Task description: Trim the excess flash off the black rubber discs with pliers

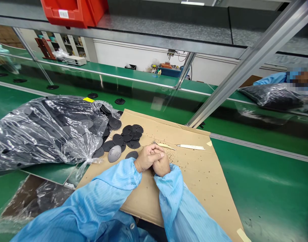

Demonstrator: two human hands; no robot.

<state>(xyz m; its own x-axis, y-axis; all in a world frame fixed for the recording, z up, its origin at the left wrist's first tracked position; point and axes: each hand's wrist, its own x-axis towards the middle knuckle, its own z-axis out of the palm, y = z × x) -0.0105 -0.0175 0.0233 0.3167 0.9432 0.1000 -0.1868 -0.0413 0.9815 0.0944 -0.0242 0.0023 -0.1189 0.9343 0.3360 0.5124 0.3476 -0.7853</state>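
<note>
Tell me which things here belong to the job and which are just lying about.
Job: left hand, right hand, black discs, grey oval disc, plastic bag, cardboard sheet, white strip.

Lying about: red bin, white box, blue tray, second bag.

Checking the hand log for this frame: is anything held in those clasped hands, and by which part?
Cannot tell. The left hand is folded over the right hand above the cardboard sheet, so anything inside the clasp is hidden. No held object shows.
</note>
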